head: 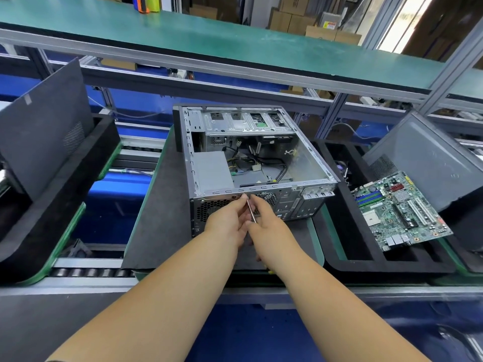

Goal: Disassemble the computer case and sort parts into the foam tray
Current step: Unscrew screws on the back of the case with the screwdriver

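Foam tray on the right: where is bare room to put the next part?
In the foam tray, the near compartment between the motherboard and the tray's left wall looks bare. The far compartment already holds parts. The dark mat left of the computer case is also free.

Computer case (251,163) on mat (159,205) at center; foam tray (347,246) right of it holding motherboard (400,210); side panel (47,121) leaning far left

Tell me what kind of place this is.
Likely an electronics teardown line in a factory: roller conveyor, an opened computer case on a mat, a motherboard in a foam tray, cartons behind.
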Demonstrator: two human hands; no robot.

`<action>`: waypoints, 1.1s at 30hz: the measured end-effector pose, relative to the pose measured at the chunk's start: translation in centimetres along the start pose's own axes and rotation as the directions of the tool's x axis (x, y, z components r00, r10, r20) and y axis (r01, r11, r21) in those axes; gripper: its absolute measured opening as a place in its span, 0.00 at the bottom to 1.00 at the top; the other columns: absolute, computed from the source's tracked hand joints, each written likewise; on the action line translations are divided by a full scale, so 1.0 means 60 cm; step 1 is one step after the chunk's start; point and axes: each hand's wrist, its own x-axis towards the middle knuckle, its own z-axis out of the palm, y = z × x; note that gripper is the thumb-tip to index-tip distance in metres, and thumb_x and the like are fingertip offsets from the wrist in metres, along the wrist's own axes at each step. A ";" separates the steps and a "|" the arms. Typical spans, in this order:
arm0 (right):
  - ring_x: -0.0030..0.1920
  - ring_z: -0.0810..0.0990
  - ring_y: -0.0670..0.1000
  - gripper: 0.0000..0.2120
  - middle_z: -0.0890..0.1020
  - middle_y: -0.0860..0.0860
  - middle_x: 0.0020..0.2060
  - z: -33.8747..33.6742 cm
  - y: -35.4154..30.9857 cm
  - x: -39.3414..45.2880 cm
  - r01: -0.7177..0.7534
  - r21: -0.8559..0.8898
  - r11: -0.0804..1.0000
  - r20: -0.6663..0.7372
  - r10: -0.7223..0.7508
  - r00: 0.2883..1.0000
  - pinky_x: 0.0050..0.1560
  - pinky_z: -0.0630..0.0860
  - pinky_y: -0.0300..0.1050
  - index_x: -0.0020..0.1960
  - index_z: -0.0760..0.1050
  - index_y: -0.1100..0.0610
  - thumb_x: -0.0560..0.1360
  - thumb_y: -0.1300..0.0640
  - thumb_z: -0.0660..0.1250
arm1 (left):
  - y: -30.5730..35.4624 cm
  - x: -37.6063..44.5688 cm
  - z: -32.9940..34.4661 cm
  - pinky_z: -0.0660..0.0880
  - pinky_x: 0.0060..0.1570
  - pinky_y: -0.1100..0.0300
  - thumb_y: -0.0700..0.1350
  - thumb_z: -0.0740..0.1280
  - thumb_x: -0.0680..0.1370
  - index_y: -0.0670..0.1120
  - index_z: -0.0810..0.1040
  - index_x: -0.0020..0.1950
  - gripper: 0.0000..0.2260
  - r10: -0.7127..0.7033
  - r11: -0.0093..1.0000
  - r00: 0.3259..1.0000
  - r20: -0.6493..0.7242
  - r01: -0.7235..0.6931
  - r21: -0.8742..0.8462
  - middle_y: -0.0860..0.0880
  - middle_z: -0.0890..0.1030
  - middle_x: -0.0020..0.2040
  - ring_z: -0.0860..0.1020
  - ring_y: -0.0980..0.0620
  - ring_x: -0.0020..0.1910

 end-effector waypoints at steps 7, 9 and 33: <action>0.25 0.71 0.51 0.19 0.77 0.58 0.36 0.003 0.004 -0.004 -0.214 0.533 0.819 0.154 0.155 0.976 0.28 0.67 0.42 0.63 0.67 0.58 0.73 0.68 0.56 | 0.012 0.000 0.001 0.74 0.27 0.68 0.45 0.69 0.78 0.46 0.79 0.40 0.07 -0.061 0.992 0.998 -0.003 0.061 0.110 0.53 0.83 0.29 0.76 0.61 0.24; 0.27 0.72 0.49 0.14 0.76 0.56 0.35 0.001 0.005 -0.009 -0.253 0.666 0.702 0.222 0.138 0.965 0.28 0.68 0.41 0.56 0.70 0.62 0.74 0.71 0.57 | 0.016 0.002 0.002 0.73 0.26 0.70 0.42 0.68 0.78 0.44 0.78 0.41 0.07 -0.049 0.995 0.999 -0.001 0.049 0.088 0.52 0.82 0.28 0.77 0.61 0.23; 0.28 0.78 0.50 0.07 0.82 0.51 0.32 -0.021 0.037 -0.034 -0.274 0.538 0.797 0.219 0.182 0.959 0.29 0.74 0.41 0.45 0.77 0.56 0.78 0.52 0.69 | 0.013 -0.009 -0.003 0.75 0.33 0.69 0.41 0.64 0.80 0.41 0.81 0.46 0.08 -0.021 0.997 0.999 0.038 0.018 0.076 0.48 0.85 0.36 0.83 0.56 0.34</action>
